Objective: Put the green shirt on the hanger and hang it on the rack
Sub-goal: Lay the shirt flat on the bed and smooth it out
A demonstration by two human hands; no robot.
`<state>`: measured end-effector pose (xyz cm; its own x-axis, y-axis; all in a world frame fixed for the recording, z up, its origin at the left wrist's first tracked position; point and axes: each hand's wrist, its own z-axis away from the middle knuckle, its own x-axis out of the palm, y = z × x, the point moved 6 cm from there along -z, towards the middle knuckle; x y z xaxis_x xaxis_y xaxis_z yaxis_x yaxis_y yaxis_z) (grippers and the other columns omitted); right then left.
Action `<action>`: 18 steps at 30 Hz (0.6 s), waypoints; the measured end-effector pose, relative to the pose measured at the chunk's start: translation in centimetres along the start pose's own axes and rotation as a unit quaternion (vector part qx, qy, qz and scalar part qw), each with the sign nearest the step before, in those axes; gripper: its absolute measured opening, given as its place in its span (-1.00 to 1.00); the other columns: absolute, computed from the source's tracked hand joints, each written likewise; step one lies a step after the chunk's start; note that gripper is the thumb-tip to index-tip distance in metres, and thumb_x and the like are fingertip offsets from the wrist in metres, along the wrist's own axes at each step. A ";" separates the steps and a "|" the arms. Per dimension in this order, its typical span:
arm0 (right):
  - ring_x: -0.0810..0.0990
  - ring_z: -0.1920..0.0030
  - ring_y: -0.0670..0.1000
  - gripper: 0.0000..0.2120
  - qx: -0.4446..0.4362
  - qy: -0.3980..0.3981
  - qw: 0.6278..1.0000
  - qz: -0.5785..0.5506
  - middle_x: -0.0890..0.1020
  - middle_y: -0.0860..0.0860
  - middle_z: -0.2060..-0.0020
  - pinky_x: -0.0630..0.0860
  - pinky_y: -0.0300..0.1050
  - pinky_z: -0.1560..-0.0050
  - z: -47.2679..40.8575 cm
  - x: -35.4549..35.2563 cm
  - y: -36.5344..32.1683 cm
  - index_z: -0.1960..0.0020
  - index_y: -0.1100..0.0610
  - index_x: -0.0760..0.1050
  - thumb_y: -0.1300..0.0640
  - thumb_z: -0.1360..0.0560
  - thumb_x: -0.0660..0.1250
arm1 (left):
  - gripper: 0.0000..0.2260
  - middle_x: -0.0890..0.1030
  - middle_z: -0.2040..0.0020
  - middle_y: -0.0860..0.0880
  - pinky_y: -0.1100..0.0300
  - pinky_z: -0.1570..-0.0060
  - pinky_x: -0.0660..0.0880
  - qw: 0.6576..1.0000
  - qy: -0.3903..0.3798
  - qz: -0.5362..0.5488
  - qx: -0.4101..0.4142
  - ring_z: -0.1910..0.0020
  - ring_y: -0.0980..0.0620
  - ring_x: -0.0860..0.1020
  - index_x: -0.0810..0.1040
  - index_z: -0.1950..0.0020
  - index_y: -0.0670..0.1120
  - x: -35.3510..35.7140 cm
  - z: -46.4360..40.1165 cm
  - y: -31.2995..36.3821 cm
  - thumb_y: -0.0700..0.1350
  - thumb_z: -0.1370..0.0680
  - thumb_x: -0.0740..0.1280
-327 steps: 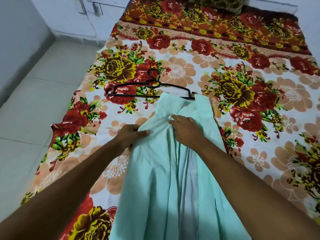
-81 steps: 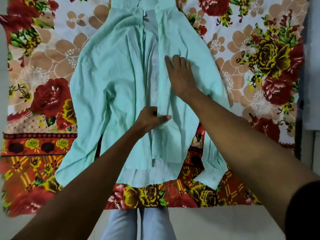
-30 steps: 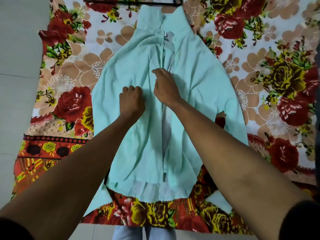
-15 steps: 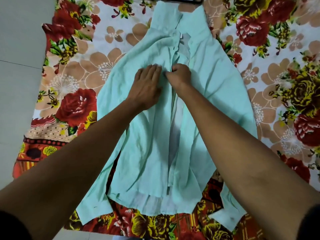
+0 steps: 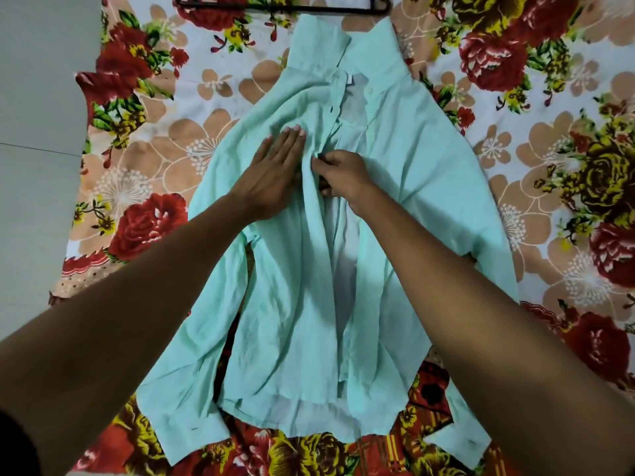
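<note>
Registered a small change from the frame half a second earlier: found the left hand [image 5: 275,173] slid a little outward, toward the left of the view, and parted from the right hand [image 5: 340,180] rather than touching it.

Found the left fingers [image 5: 292,139] straight and pressed flat on the front panel of the shirt [image 5: 429,187], gripping nothing. Found the right fingers [image 5: 323,163] curled, pinching the front edge of the shirt near the buttons.

Located the shirt face up, spread on the flowered bedsheet [image 5: 144,187], collar [image 5: 343,46] away from the person, front partly open, hem and cuffs at the near edge of the bed. Located the hanger [image 5: 285,8] on the sheet just beyond the collar, apart from it and not yet inside the shirt. Saw no rack in view. Saw tiled floor [image 5: 34,132] to the left.

Judged the step in hand as opening the front before inserting the hanger. Identified the following risks:

- Dragging and bunching of the thin cloth, caused by pulling from a single pinch once the flat hand lifted.
- Blocked entry of the hanger, caused by any button left fastened; could not tell which were.
- Slipping of the shirt toward the floor, caused by the weight of the cloth at the near edge.
- Sliding off one hanger arm, caused by a poorly seated collar.
</note>
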<state>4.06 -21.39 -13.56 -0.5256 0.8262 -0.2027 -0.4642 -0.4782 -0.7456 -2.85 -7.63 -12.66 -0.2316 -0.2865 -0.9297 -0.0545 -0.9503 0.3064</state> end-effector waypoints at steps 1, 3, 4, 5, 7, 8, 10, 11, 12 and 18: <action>0.65 0.23 0.02 -0.91 -0.002 0.008 1.000 -0.015 0.70 0.12 0.19 0.63 -0.07 0.22 -0.2 0.1 -0.2 0.11 0.10 0.64 0.12 -0.55 0.45 | -0.42 -0.02 -0.68 -0.18 -0.08 -0.63 -0.15 1.000 0.005 0.007 0.011 -0.67 -0.15 -0.07 -0.08 -0.67 -0.22 0.1 0.0 0.4 -0.02 -0.71 0.01; 0.61 0.32 0.00 -0.93 -0.013 0.056 0.997 -0.042 0.69 0.09 0.27 0.61 -0.08 0.24 -0.5 -0.4 -0.4 0.12 0.14 0.66 0.14 -0.52 0.46 | -0.41 -0.02 -0.68 -0.18 -0.08 -0.63 -0.14 1.000 -0.003 0.007 0.003 -0.67 -0.15 -0.06 -0.07 -0.67 -0.21 0.6 0.2 0.4 -0.01 -0.72 0.03; 0.57 0.38 -0.03 -0.91 -0.026 0.086 0.995 -0.050 0.66 0.04 0.34 0.59 -0.10 0.26 -0.5 -0.8 -0.5 0.13 0.15 0.67 0.13 -0.51 0.48 | -0.41 -0.02 -0.68 -0.19 -0.09 -0.62 -0.14 1.000 -0.014 -0.003 -0.007 -0.67 -0.16 -0.06 -0.07 -0.67 -0.20 1.0 0.5 0.0 -0.02 -0.71 0.05; 0.55 0.41 -0.05 -0.87 -0.040 0.109 0.992 -0.053 0.64 0.02 0.37 0.60 -0.09 0.27 -0.4 -1.2 -0.5 0.14 0.18 0.67 0.12 -0.51 0.49 | -0.41 -0.02 -0.68 -0.19 -0.10 -0.61 -0.13 1.000 -0.024 -0.013 -0.015 -0.67 -0.16 -0.06 -0.06 -0.67 -0.19 1.4 0.8 -0.4 -0.03 -0.71 0.07; 0.56 0.39 -0.04 -0.81 -0.065 0.130 0.988 -0.046 0.66 0.10 0.38 0.66 0.01 0.18 0.3 -1.4 -0.8 0.16 0.22 0.67 0.10 -0.52 0.48 | -0.41 -0.04 -0.68 -0.17 -0.10 -0.60 -0.12 0.999 -0.031 -0.024 -0.020 -0.67 -0.15 -0.06 -0.06 -0.68 -0.17 1.9 1.3 -1.1 -0.04 -0.71 0.09; 0.56 0.36 -0.04 -0.79 -0.075 0.133 0.988 -0.038 0.66 0.14 0.36 0.66 0.05 0.15 0.6 -1.4 -0.8 0.19 0.21 0.65 0.09 -0.53 0.45 | -0.40 -0.05 -0.68 -0.16 -0.10 -0.60 -0.13 0.999 -0.034 -0.025 -0.023 -0.67 -0.14 -0.08 -0.07 -0.68 -0.16 1.9 1.3 -1.3 -0.03 -0.71 0.09; 0.54 0.28 -0.03 -0.75 -0.065 0.137 0.987 -0.043 0.62 0.10 0.31 0.58 -0.02 0.13 0.9 -1.6 -0.7 0.23 0.13 0.56 0.08 -0.60 0.35 | -0.39 -0.10 -0.69 -0.13 -0.07 -0.60 -0.15 0.998 -0.050 -0.022 -0.032 -0.67 -0.11 -0.11 -0.11 -0.68 -0.15 2.0 0.9 -1.5 0.01 -0.72 0.07; 0.56 0.19 -0.01 -0.78 -0.046 0.130 0.988 -0.069 0.62 0.06 0.22 0.55 -0.05 0.04 0.9 -1.4 -0.5 0.17 0.09 0.53 0.07 -0.63 0.29 | -0.38 -0.13 -0.69 -0.13 -0.06 -0.60 -0.16 0.997 -0.062 -0.023 -0.036 -0.67 -0.11 -0.14 -0.14 -0.68 -0.15 2.1 0.7 -1.7 0.03 -0.72 0.06; 0.60 0.08 0.01 -0.83 -0.019 0.111 0.988 -0.105 0.64 0.04 0.10 0.57 -0.04 -0.08 1.1 -1.0 -0.3 0.09 0.06 0.52 0.03 -0.64 0.26 | -0.37 -0.15 -0.69 -0.13 -0.06 -0.60 -0.17 0.996 -0.076 -0.028 -0.038 -0.67 -0.10 -0.16 -0.16 -0.68 -0.15 2.0 0.5 -1.8 0.04 -0.72 0.05; 0.71 -0.14 0.13 -0.60 0.112 -0.101 0.986 -0.075 0.74 0.09 -0.11 0.62 0.14 -0.21 4.6 1.3 1.4 -0.25 0.16 0.60 -0.04 -0.51 0.49 | -0.37 -0.20 -0.68 -0.13 -0.06 -0.61 -0.17 0.992 -0.111 -0.043 -0.045 -0.66 -0.09 -0.19 -0.20 -0.67 -0.15 1.4 0.4 -1.6 0.05 -0.72 0.02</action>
<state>-0.51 -22.38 -11.98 -0.5595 0.8275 0.0470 -0.6816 -0.4271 -0.5941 -3.52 -6.50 -14.37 -0.4392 -0.1796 -0.8803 0.0018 -0.9800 0.1990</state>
